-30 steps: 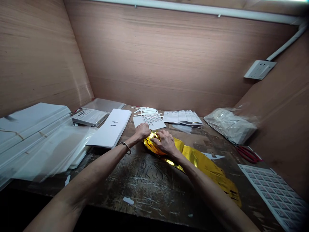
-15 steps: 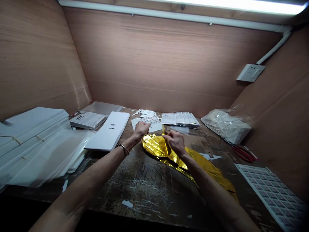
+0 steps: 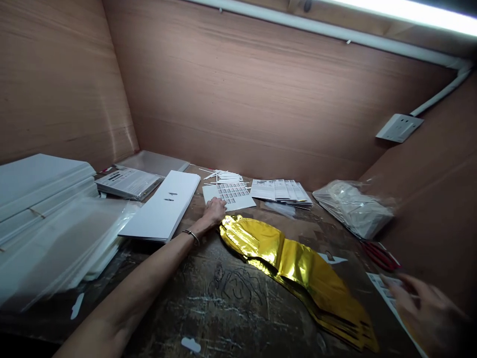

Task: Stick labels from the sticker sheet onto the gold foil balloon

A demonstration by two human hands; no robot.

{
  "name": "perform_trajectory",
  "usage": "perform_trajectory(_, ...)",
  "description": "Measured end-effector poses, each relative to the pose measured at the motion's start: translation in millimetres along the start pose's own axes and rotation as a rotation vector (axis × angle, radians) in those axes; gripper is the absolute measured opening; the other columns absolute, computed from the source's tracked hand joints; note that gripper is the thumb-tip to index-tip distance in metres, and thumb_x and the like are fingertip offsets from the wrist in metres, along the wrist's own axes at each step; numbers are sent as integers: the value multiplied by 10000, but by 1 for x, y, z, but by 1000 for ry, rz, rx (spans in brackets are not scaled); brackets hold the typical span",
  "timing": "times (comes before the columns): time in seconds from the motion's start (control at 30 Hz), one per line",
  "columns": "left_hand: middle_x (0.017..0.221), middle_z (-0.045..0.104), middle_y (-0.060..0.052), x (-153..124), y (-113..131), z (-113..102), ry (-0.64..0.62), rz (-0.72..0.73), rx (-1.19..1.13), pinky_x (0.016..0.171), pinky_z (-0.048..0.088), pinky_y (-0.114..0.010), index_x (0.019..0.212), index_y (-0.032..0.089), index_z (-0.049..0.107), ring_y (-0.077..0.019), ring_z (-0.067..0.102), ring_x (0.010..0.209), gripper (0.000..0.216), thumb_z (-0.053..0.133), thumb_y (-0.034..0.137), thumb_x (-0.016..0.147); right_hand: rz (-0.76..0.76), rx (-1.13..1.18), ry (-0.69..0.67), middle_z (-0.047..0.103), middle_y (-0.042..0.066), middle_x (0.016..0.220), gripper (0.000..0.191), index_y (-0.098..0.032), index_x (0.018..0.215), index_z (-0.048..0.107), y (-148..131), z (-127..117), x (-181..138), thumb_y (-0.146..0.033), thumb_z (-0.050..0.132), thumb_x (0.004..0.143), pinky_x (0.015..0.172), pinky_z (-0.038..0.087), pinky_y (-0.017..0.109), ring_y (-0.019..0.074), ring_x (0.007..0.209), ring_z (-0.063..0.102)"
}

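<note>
My left hand (image 3: 215, 211) rests at the near edge of a printed label sheet (image 3: 244, 200), its fingers lying low over the paper and partly hidden by the back of the hand. Just right of it begins a stack of shiny gold foil balloons (image 3: 298, 263), flat and curved, reaching toward the lower right. My right hand (image 3: 425, 311), blurred by motion, is over a second label sheet (image 3: 382, 284) at the right edge. Its thumb and fingers look spread, with nothing visible between them.
White cards (image 3: 164, 206), clear plastic sleeves (image 3: 70, 238) and a wrapped pack (image 3: 128, 182) lie at left. Behind are paper strips (image 3: 225, 175) and printed cards (image 3: 281, 191). A plastic bag (image 3: 354, 206) and red-handled scissors (image 3: 380, 256) lie right, below a wall socket (image 3: 400, 128).
My right hand has left the gold foil and moved right and down to the other label sheet. The foil piece it raised lies flat. My left hand has lowered slightly; the view has shifted.
</note>
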State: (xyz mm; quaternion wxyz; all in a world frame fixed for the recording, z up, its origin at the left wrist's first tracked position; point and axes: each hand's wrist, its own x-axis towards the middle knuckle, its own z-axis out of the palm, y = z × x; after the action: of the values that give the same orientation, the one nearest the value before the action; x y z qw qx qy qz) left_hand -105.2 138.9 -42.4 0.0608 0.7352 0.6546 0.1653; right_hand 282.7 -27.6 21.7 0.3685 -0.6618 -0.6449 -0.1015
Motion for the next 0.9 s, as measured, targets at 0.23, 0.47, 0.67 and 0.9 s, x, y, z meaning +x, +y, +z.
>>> perform_trajectory(0.23,1133,457,-62,23,-8,22,40,76,2,893,215,-424,912,206,544,-229,269,1120,230,381,257,757,-393,152,-524,546,50,846,244,-182,873,560,-152,118,92,-285,363,772,638,381,241,135,714,510)
perform_trajectory(0.47,1212,404,-47,27,-14,35,31,109,10,912,155,-494,1061,219,457,-239,257,1148,314,351,321,784,-540,23,-729,509,75,846,210,-148,810,602,-186,276,116,-205,411,743,688,341,229,150,804,461)
perform_trajectory(0.67,1224,391,-56,26,-15,39,37,121,21,924,138,-496,1092,200,435,-244,246,1159,332,334,318,798,-641,87,-728,512,59,820,218,-151,793,602,-182,290,120,-199,394,746,708,333,215,130,780,457)
perform_trajectory(0.9,1217,394,-66,25,-12,34,33,118,4,917,147,-504,1098,193,430,-243,248,1155,332,352,305,796,-512,103,-785,567,43,829,192,-164,780,607,-189,294,130,-183,439,689,683,330,205,131,792,484)
